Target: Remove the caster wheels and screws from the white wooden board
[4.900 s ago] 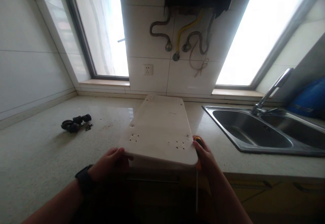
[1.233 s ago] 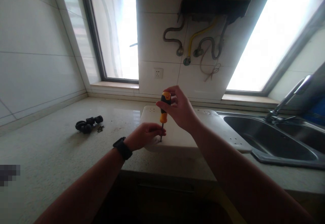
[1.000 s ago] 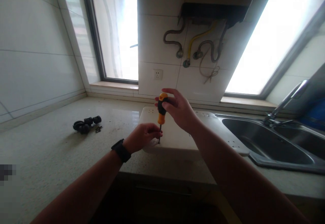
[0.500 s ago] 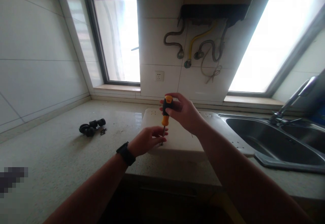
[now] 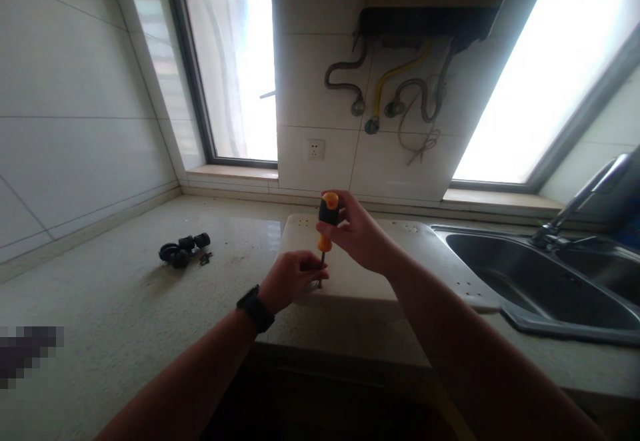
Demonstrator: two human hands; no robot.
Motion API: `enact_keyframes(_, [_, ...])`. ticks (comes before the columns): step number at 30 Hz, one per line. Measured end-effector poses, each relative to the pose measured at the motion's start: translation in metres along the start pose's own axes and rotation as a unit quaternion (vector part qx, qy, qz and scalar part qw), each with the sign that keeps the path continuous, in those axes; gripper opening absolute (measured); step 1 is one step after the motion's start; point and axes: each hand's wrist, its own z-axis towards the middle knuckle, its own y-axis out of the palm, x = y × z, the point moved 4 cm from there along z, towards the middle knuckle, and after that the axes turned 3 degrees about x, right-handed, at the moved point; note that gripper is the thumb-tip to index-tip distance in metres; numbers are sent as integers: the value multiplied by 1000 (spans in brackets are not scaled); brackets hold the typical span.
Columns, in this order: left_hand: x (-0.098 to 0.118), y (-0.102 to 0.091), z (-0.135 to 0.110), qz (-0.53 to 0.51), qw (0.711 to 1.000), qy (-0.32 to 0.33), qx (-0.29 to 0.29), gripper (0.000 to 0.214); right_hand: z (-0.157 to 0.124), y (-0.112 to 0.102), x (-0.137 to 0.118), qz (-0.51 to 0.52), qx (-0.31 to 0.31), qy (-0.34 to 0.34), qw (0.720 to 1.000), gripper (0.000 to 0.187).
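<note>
2 bare hands of ours meet at a single screwdriver (image 5: 329, 214) over a pale panel (image 5: 360, 281) that lies flat on the speckled countertop (image 5: 120, 308). Our right hand (image 5: 353, 231) is wrapped around the black and orange handle, thumb across its front, so we have it firmly in our grasp, nearly upright with the shaft pointing down. Our left hand (image 5: 290, 278), a dark watch (image 5: 256, 309) on its wrist, is lower, with thumb and fingers curled beside the shaft near its tip; we cannot tell whether they pinch the metal or only rest next to it. The tip is at the panel's near left corner, where we see something small and dark. Clusters of small holes show at the panel's other corners, and its right end reaches the rim of the steel sink (image 5: 515, 323), below the tap (image 5: 575, 204). To our left, well apart from the panel, black wheels (image 5: 184, 249) sit bunched together, with small screws (image 5: 205, 258) just beside them. On the tiled wall ahead we see 1 socket (image 5: 316, 149), a yellow hose (image 5: 397, 71) and grey hoses (image 5: 345, 86), between 2 bright windows (image 5: 233, 74).
</note>
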Motion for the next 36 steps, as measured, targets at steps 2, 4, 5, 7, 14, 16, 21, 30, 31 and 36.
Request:
enact_keyframes(2, [-2,0,-1,9,1000,8,17,23,-1,2,0,22,-2,6,1000,57])
enact_keyframes(4, [-5,0,-1,22,999,20,39,30,-1,3,1,41,0,16,999,56])
enact_keyframes(5, [-6,0,-2,26,998,25,48,33,-1,3,1,47,5,17,999,54])
enact_keyframes(7, [-8,1,-2,31,997,30,56,38,-1,4,0,52,16,15,998,51])
enact_keyframes(14, [7,-1,-3,19,999,23,-36,29,-3,5,0,100,-13,-6,995,49])
enact_keyframes(16, [10,-2,-4,3,995,12,-100,33,-3,5,1,126,-27,1,992,50])
enact_keyframes(21, [8,-4,-3,-18,993,9,-117,33,-3,4,3,156,-30,14,987,50])
enact_keyframes(30, [6,-2,-2,20,1000,-8,-14,19,-7,-1,1,49,-31,28,998,51])
enact_keyframes(31, [6,-2,-2,18,1000,-6,-9,20,-8,-1,0,41,-31,30,998,52])
enact_keyframes(36, [2,-2,-3,29,1000,4,4,25,-11,0,-2,12,-36,26,999,49])
